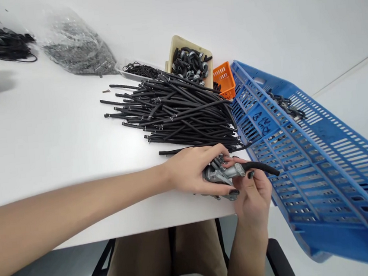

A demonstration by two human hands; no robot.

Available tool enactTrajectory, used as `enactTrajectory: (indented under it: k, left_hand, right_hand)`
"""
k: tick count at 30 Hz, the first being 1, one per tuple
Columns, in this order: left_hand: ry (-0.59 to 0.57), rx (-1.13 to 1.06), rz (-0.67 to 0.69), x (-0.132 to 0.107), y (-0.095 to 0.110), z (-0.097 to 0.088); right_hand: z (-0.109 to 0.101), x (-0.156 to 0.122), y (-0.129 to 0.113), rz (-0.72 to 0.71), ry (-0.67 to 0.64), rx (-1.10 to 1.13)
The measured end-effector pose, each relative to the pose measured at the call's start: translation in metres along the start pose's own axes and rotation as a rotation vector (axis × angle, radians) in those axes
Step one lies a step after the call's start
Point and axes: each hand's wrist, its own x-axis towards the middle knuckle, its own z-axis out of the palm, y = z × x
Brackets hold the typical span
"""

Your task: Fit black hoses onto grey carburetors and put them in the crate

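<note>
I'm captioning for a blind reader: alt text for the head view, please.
A left hand holds a metal part above a white table, the right hand at its black hose. Beyond lies a pile of black tubes; a blue crate is at right, small bins at the back.

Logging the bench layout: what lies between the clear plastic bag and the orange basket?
In the head view, a white tray of black loops and a cream bin of dark fittings.

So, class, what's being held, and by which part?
A metal part: left hand around its body, right hand at the end where the hose joins.
</note>
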Motion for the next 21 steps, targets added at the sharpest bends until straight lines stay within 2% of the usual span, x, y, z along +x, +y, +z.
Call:
enactTrajectory:
  k: [21]
  left_hand:
    - [-0.001,0.01,-0.002,-0.0005,0.0012,-0.0005]
  right_hand:
    - [-0.0019,0.0003,0.0041,-0.002,0.031,-0.06]
